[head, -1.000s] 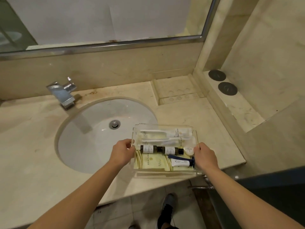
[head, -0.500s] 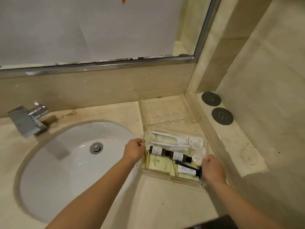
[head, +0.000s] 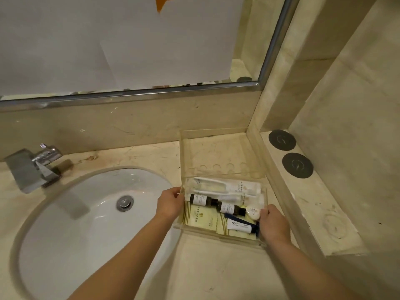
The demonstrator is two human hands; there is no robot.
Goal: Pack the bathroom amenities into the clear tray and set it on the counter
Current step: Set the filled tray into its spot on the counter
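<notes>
Partly hidden behind both hands (head: 170, 203) (head: 274, 225): clear tray (head: 218, 233) ends, fingertips.

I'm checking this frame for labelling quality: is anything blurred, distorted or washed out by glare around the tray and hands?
Head view: wide-angle bending bows the mirror frame and wall edges; light is dim, warm and even, with no strong glare; the clear tray blends into the counter, its walls faint; left hand and right hand look slightly soft; package print is too small to read.

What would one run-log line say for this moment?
left hand: grips clear tray | right hand: grips tray | amenities: packed | counter: beneath
</notes>
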